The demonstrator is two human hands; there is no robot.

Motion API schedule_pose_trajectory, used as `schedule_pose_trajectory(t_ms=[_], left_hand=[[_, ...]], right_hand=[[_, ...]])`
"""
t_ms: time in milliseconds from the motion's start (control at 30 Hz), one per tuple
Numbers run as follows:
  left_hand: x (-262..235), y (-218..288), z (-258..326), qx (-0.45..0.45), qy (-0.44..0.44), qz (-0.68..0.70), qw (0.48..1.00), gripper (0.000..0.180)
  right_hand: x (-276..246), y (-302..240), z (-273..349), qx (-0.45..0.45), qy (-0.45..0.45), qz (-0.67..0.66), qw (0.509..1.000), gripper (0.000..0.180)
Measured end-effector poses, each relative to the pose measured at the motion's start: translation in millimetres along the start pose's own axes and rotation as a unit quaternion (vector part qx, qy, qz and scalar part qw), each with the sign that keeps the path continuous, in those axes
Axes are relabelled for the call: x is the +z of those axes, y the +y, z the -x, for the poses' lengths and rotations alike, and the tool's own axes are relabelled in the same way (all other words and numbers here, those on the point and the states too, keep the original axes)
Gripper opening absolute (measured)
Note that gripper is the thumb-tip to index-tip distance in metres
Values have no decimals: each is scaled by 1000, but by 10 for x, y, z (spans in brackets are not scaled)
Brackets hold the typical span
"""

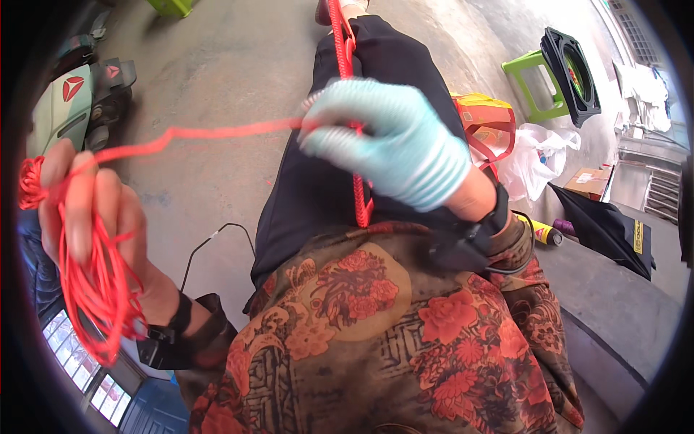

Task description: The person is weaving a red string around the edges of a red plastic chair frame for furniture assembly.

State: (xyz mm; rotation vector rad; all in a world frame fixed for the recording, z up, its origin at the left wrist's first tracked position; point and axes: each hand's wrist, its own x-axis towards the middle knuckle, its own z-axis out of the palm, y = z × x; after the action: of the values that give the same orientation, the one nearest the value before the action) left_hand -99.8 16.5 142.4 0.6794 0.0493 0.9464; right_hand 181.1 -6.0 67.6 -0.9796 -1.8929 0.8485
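Holding cord [95, 293], one bare hand [101, 206], one gloved hand [394, 141]

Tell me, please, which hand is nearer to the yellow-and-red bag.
Right. In the picture, the gloved right hand is close to the yellow-and-red bag, on its lower left; the left hand is much farther off, toward the left edge, holding looped red cord.

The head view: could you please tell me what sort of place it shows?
Probably a plain indoor room, in a home or small workshop, though I cannot tell which: the bare grey floor, gridded window and yellow-and-red bag suggest it.
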Motion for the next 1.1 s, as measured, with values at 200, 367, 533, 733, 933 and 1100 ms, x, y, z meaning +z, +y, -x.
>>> schedule_pose_trajectory(t_ms=[200,367,533,733,933,1100], left_hand=[[-350,-587,18,-158,294,-412,848,54],[-370,-1556,-37,-187,204,-458,845,49],[-415,-1649,33,-156,175,-465,854,44],[-534,-1198,70,-114,329,-374,860,49],[-569,-959,130,-16,179,-735,654,31],[-562,-1425,19,-69,16,-818,571,33]], right_hand=[[-250,75,382,153,88,-556,812,20],[-268,-290,666,243,115,-568,778,19],[-367,-572,705,309,113,-473,817,20],[-421,182,495,246,216,128,936,25],[-144,259,596,391,-46,-268,880,27],[55,235,653,286,-139,213,924,29]])
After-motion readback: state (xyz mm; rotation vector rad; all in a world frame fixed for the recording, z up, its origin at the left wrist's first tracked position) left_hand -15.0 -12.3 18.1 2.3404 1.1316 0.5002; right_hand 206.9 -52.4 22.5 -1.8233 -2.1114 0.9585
